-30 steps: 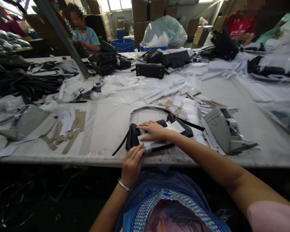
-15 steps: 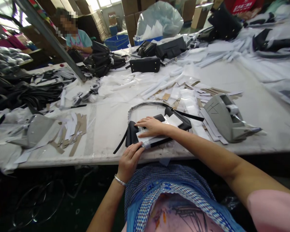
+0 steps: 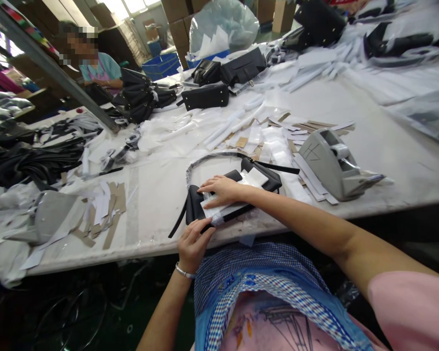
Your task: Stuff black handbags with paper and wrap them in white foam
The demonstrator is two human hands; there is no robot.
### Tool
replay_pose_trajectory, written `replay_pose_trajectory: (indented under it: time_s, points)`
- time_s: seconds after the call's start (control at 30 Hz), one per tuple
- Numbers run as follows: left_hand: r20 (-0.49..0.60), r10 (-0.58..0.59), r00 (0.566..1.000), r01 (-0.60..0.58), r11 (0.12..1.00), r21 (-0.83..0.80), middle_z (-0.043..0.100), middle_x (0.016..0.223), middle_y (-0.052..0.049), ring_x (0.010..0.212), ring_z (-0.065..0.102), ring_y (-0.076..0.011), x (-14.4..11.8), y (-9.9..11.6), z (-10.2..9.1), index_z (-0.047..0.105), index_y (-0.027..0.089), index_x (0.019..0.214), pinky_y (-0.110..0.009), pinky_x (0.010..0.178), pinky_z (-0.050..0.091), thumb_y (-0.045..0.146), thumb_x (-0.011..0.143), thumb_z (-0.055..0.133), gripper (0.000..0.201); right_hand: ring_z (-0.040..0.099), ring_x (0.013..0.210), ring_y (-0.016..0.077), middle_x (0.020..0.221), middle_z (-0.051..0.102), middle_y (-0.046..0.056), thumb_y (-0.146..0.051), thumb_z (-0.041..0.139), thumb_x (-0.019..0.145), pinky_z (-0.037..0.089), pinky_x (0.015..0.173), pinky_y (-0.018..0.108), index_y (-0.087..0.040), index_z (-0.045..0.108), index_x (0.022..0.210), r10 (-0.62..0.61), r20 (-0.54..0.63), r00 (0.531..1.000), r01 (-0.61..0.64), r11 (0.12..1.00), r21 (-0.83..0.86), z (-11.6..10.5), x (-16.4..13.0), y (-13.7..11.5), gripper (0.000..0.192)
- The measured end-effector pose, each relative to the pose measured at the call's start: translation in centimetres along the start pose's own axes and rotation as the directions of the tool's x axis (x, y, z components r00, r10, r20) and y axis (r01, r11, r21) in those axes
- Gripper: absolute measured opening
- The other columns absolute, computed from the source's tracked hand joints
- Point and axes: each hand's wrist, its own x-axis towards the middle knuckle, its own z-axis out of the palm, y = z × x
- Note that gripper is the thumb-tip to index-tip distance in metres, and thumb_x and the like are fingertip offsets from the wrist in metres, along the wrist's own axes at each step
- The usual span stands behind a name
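Black handbag (image 3: 197, 204) lying at near edge of tabletop (image 3: 157, 185), left of grey tape dispenser (image 3: 329, 163). Right hand (image 3: 221, 190) spread flat on white wrapping (image 3: 219, 208); left hand (image 3: 192, 243) pinching its taped corner. Likely risk: wrapping creasing or sliding off if pressure eases.

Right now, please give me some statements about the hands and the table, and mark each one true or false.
1. The right hand lies flat on the white wrapping over the black bag. True.
2. The left hand holds scissors. False: it touches the wrapping's near edge.
3. A grey tape dispenser stands right of the bag. True.
4. The left wrist is bare. False: it wears a bracelet.
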Motion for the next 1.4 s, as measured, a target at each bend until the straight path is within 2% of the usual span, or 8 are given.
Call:
replay_pose_trajectory:
  time_s: [0.4, 0.8, 0.9, 1.0, 1.1, 1.2, 1.3, 1.4]
  points:
    - [-0.013, -0.273, 0.962, 0.271, 0.957, -0.107, 0.069, 0.117, -0.007, 0.112, 0.064, -0.0222, 0.7, 2.7, 0.6, 0.069, 0.022, 0.096, -0.052, 0.104, 0.051, 0.013, 0.088, 0.065, 0.013, 0.052, 0.129, 0.0314, 0.14, 0.058, 0.01, -0.06, 0.066, 0.083, 0.029, 0.113, 0.046, -0.023, 0.059, 0.137, 0.0, -0.005, 1.0, 0.0, 1.0, -0.004, -0.1, -0.1, -0.1, 0.066]
    - [0.021, -0.002, 1.0, -0.003, 0.972, 0.236, 0.07, 0.125, -0.007, 0.12, 0.062, -0.0281, -0.5, 1.6, 1.2, 0.069, 0.023, 0.111, -0.051, 0.102, 0.051, 0.007, 0.086, 0.066, 0.03, 0.053, 0.128, 0.0316, 0.14, 0.059, 0.01, -0.06, 0.066, 0.083, 0.029, 0.113, 0.045, -0.023, 0.059, 0.136, -0.004, -0.026, 1.0, 0.004, 1.0, 0.0, 0.2, 0.0, 0.1, 0.065]
    - [0.086, -0.023, 0.996, -0.002, 0.961, 0.277, 0.064, 0.133, -0.008, 0.129, 0.055, -0.0316, -1.0, 2.1, 0.7, 0.07, 0.024, 0.11, -0.057, 0.106, 0.046, 0.007, 0.085, 0.066, 0.031, 0.053, 0.128, 0.0323, 0.139, 0.059, 0.011, -0.06, 0.066, 0.083, 0.029, 0.113, 0.048, -0.023, 0.06, 0.136, -0.005, -0.028, 1.0, 0.005, 1.0, 0.004, 0.2, 0.0, 0.1, 0.065]
    - [0.083, -0.079, 0.993, 0.064, 0.984, 0.165, 0.063, 0.135, -0.009, 0.132, 0.053, -0.0306, -0.8, 2.9, -0.2, 0.07, 0.023, 0.107, -0.058, 0.109, 0.043, 0.005, 0.085, 0.063, 0.029, 0.053, 0.128, 0.0325, 0.139, 0.059, 0.012, -0.061, 0.067, 0.082, 0.029, 0.113, 0.047, -0.022, 0.06, 0.135, -0.013, -0.03, 0.999, 0.013, 1.0, 0.009, 0.2, -0.1, 0.1, 0.066]
    - [0.019, -0.134, 0.991, 0.131, 0.985, 0.111, 0.063, 0.134, -0.012, 0.128, 0.057, -0.027, 0.5, 3.2, -0.2, 0.062, 0.02, 0.124, -0.054, 0.111, 0.043, 0.008, 0.087, 0.063, 0.039, 0.053, 0.129, 0.0317, 0.139, 0.059, 0.011, -0.059, 0.068, 0.082, 0.029, 0.114, 0.047, -0.023, 0.06, 0.136, -0.02, -0.035, 0.999, 0.021, 1.0, 0.019, 0.4, 0.0, 0.3, 0.065]
    - [0.046, -0.123, 0.991, 0.112, 0.974, 0.197, 0.061, 0.136, -0.012, 0.128, 0.057, -0.0264, 1.7, 2.7, 1.1, 0.051, 0.018, 0.139, -0.048, 0.11, 0.045, 0.016, 0.09, 0.064, 0.051, 0.055, 0.128, 0.0303, 0.137, 0.061, 0.012, -0.047, 0.07, 0.084, 0.03, 0.114, 0.048, -0.022, 0.06, 0.135, 0.003, -0.045, 0.999, 0.0, 0.998, 0.068, 0.2, 0.3, 0.2, 0.058]
    - [0.062, -0.085, 0.994, 0.067, 0.967, 0.246, 0.063, 0.134, -0.009, 0.125, 0.059, -0.0238, 1.8, 2.1, 2.5, 0.05, 0.02, 0.141, -0.041, 0.106, 0.048, 0.015, 0.092, 0.061, 0.05, 0.061, 0.12, 0.0237, 0.13, 0.066, 0.011, -0.026, 0.06, 0.092, 0.042, 0.107, 0.039, -0.02, 0.063, 0.131, 0.062, -0.186, 0.981, -0.027, 0.983, 0.184, -0.8, -0.6, -0.3, 0.04]
    - [0.045, -0.128, 0.991, 0.119, 0.978, 0.169, 0.063, 0.134, -0.007, 0.125, 0.059, -0.0228, 1.5, 2.0, 2.4, 0.052, 0.023, 0.139, -0.038, 0.104, 0.049, 0.015, 0.092, 0.06, 0.048, 0.06, 0.121, 0.0223, 0.129, 0.067, 0.008, -0.024, 0.053, 0.096, 0.044, 0.107, 0.037, -0.022, 0.067, 0.125, 0.117, -0.436, 0.892, -0.047, 0.985, 0.167, -2.2, -4.0, -0.6, 0.033]
